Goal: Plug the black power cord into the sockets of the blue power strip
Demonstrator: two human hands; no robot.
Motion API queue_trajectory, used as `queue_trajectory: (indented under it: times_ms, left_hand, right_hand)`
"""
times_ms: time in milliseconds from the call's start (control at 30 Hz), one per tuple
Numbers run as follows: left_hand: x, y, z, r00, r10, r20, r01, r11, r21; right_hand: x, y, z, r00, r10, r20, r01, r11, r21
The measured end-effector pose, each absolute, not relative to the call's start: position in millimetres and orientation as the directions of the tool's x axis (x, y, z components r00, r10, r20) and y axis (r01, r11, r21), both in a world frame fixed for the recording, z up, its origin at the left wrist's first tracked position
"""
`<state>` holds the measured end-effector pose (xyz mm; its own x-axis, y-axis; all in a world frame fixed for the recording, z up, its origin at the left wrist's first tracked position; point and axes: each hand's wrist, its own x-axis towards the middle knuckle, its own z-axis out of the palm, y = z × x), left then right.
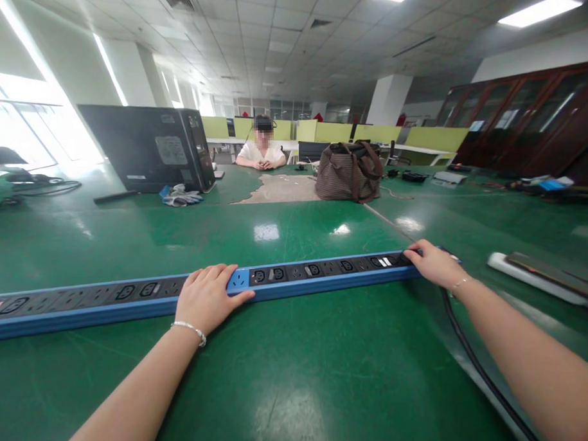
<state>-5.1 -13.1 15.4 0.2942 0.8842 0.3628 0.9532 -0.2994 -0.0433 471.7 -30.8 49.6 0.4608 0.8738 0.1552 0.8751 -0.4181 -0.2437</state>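
A long blue power strip [296,283] with black sockets lies across the green table, reaching from the left edge of the view to the right of centre. Over its middle lies my left hand [208,297], fingers on the top and far side, thumb stretched along the near side beside a blue socket. My right hand [433,262] is at the strip's right end, its fingers pressed together on a black plug [411,257], mostly hidden. A black cable [467,343] runs from below that hand toward the lower right.
Right of the strip lies a white power bar [532,278]. Farther back on the green table [299,375] are a black computer case [151,148], gloves [181,196] and a brown bag [347,173]. A person [262,147] sits at the far side.
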Motion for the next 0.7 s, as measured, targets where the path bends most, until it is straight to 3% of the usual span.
queue_trajectory:
  times_ms: [167,400,700]
  left_hand:
    - [-5,-13,16,0.292,0.889,0.353,0.953,-0.303,-0.026]
    - [-5,-13,17,0.293,0.89,0.349,0.95,-0.311,-0.006]
    - [-5,-14,17,0.3,0.886,0.353,0.95,-0.311,-0.024]
  right_hand:
    - [481,-40,75,0.567,0.805,0.175,0.757,-0.425,-0.497]
    - [504,-45,77,0.514,0.847,0.138,0.846,-0.473,-0.247]
    - [524,-32,59,0.414,0.907,0.082,0.906,-0.402,-0.128]
